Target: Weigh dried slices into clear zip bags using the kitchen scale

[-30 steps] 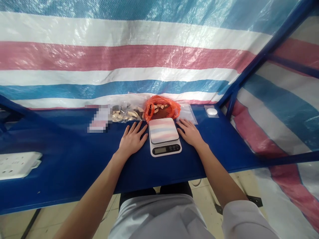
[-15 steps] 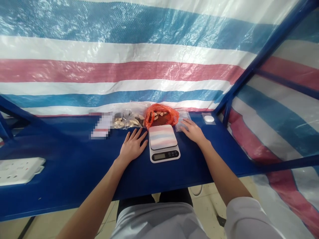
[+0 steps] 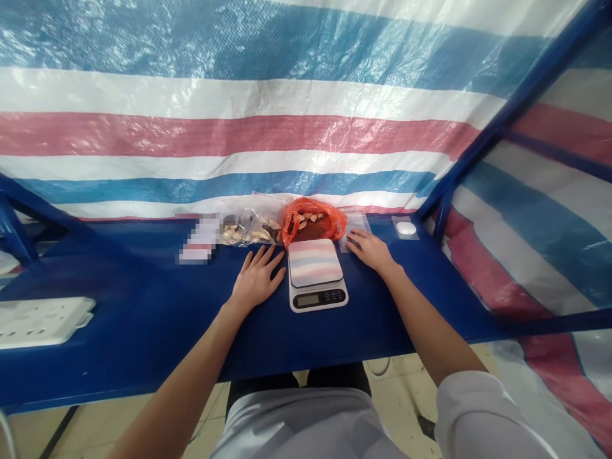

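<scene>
My left hand [image 3: 255, 278] lies flat on the blue table with its fingers spread, just left of a white digital scale [image 3: 316, 275]. Over on the scale's other side, my right hand [image 3: 370, 249] rests with fingers stretched out, touching the near part of a clear plastic bag [image 3: 356, 222]. Behind the scale, an orange plastic bag [image 3: 289, 228] stands open with pale, chip-like dried pieces [image 3: 310, 217] inside. To its left are clear zip bags [image 3: 261, 228] holding similar pale and dark pieces. The scale's platform bears nothing, and its display shows no readable number.
A small clear packet with a white round thing [image 3: 406, 228] lies at the back right. A blurred-out paper [image 3: 198, 239] is at the back left. The white power strip [image 3: 43, 322] sits at the table's left. Blue metal posts [image 3: 442, 213] and striped sheeting [image 3: 239, 137] surround the table [image 3: 157, 319].
The view has shifted slightly, so things sit a little further right. My right fingers look slightly more bent; both hands stay in about the same places.
</scene>
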A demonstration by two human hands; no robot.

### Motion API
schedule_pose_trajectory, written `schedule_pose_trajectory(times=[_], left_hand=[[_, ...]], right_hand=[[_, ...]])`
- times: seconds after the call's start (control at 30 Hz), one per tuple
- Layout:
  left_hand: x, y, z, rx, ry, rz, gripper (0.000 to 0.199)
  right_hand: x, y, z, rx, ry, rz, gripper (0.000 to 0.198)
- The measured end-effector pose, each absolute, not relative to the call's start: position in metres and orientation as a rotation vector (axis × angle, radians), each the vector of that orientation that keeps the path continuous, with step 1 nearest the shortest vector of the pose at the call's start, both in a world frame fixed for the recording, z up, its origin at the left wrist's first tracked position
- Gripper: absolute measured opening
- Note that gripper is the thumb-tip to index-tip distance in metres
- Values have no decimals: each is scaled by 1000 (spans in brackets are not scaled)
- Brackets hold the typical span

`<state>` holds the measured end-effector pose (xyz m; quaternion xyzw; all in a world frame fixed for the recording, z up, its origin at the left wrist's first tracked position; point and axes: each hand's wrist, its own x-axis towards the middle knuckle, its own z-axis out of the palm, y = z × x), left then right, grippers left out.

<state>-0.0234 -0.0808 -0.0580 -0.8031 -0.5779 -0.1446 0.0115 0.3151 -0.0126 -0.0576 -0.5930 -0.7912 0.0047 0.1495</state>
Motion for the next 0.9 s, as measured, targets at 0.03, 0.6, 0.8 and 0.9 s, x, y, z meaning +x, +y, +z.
schedule_pose_trajectory(times=[0.03,0.6,0.8,0.9], left_hand=[[-24,-80,-58,-2503,-1805,-480,49],[-31,-86,-44,-2480,-1686,-959,36],[-23,-80,-10,-2579,-1557,-1093,32],[-12,-76,3,-2654,-1595,-1209,33]], right_hand=[[314,-13,-57,-1709,-2266,-1,34],[311,-27,-35,-1753,-1803,17,30],[320,-36,-14,-1755,-1588,125,33],[317,-41,-1,-1616,-1494,241,35]])
